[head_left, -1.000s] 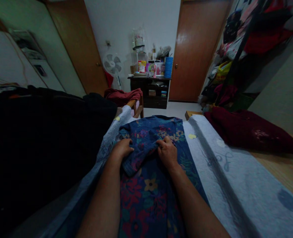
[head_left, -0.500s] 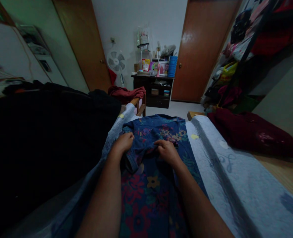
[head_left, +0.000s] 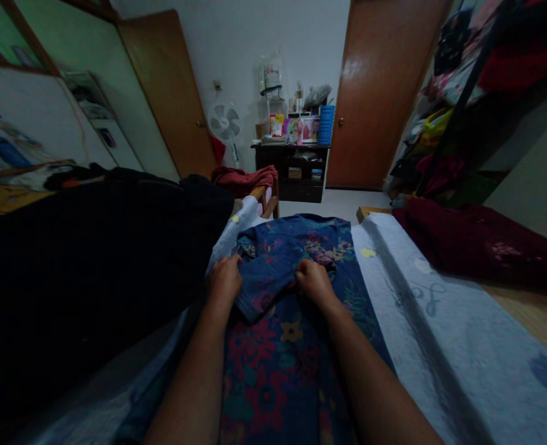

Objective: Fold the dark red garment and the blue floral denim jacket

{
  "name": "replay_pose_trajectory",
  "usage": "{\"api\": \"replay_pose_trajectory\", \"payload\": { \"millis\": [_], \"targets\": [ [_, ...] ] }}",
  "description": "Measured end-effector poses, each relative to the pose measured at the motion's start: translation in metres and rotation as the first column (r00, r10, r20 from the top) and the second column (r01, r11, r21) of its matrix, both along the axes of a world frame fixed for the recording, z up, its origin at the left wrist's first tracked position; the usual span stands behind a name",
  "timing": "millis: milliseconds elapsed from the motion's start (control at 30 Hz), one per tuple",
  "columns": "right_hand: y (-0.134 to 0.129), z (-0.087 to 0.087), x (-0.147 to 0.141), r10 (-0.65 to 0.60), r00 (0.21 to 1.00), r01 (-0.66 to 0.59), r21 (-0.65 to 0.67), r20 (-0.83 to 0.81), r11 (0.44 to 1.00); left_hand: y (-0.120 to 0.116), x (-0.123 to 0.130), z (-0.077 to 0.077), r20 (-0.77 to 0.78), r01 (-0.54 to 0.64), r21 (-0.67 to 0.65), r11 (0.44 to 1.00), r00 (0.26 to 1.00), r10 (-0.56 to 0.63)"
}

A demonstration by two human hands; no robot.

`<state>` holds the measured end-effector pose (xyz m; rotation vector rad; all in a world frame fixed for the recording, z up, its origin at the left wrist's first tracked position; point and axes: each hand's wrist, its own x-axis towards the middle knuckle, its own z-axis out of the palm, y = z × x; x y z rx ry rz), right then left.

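Observation:
A dark blue garment with red and yellow flowers [head_left: 266, 364] lies spread on the light patterned bedding [head_left: 394, 346]. One sleeve is folded across its upper part, its cuff pointing toward the lower left. My left hand [head_left: 225, 278] grips the garment at the sleeve's left side, fingers closed. On the right, my right hand [head_left: 313, 281] pinches the cloth near the middle of the upper part. The fingertips of both hands are partly hidden in the fabric.
Black cloth [head_left: 92, 266] is heaped at the left. A maroon garment [head_left: 477, 244] lies at the right edge of the bedding. Beyond the far end stand a dark cabinet [head_left: 287, 179], a white fan [head_left: 225, 123] and a chair with red cloth [head_left: 250, 178]. Clothes hang at the upper right.
My left hand has moved slightly down and left, and the sleeve under it looks flatter and more stretched out. My right hand's fingers have curled in more. The view has shifted slightly.

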<state>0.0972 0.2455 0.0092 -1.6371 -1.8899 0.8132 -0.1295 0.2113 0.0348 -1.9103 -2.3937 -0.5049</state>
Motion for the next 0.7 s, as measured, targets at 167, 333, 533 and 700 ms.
{"api": "replay_pose_trajectory", "payload": {
  "millis": [167,333,533,700],
  "targets": [
    [-0.006,0.006,-0.002,0.030,0.938,-0.054,0.059,0.347,0.997,-0.032,0.014,-0.002,-0.065,0.085,0.025,0.996,0.994,-0.083],
    [-0.004,0.014,-0.003,0.255,0.901,-0.298,0.073,0.350,0.952,-0.052,0.015,-0.003,-0.024,0.178,-0.051,0.983,0.983,-0.180],
    [-0.006,0.005,-0.006,0.428,0.848,-0.473,0.083,0.312,0.877,-0.048,0.013,-0.013,0.003,0.185,-0.009,0.983,0.983,-0.185],
    [-0.007,-0.002,-0.005,0.351,0.885,-0.396,0.096,0.306,0.913,-0.037,0.014,-0.012,0.264,0.094,0.124,0.988,0.956,-0.124]
  ]
}}
